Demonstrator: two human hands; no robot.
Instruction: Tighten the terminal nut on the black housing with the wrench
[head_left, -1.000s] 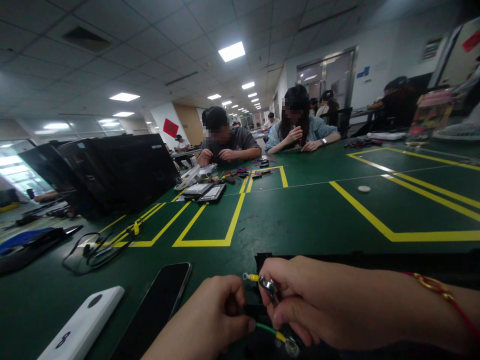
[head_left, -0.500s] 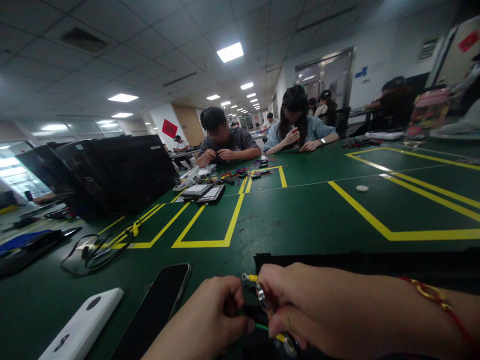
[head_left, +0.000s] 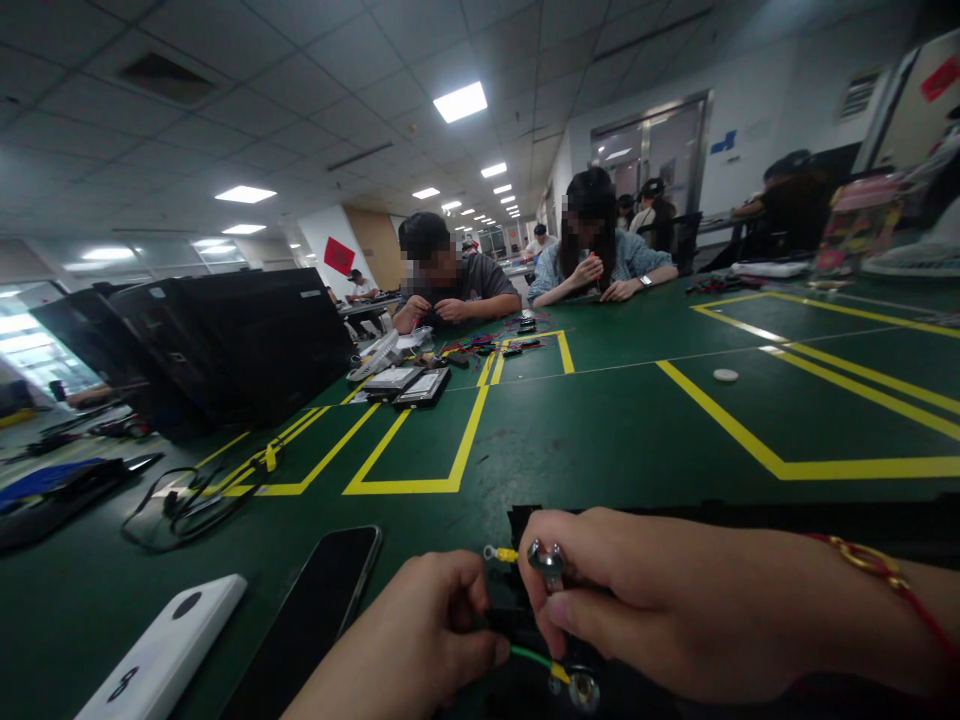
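My right hand point(head_left: 637, 600) grips a small open-end wrench point(head_left: 546, 562), its forked silver jaws tipped up beside the thumb. Below it, a green wire point(head_left: 531, 655) with a yellow sleeve point(head_left: 559, 672) runs to a round metal bolt or nut point(head_left: 583, 690) in a black part. My left hand point(head_left: 431, 620) is closed, thumb and fingers pinched at the other end of that wire; the fingertips partly hide the grip. Between the hands, a ring terminal point(head_left: 491, 553) with a yellow sleeve sticks out left of my right hand's fingers.
A black phone point(head_left: 315, 600) and a white device marked 8 point(head_left: 169, 650) lie left of my hands. Beyond are a coiled black cable point(head_left: 202, 500), hard drives point(head_left: 424, 388) and black computer cases point(head_left: 232, 340). Two people work across the green table point(head_left: 570, 430).
My right hand has turned and lifted the wrench away from the bolt, so its jaws now point upward. The bolt end shows more openly. My left hand has stayed in place.
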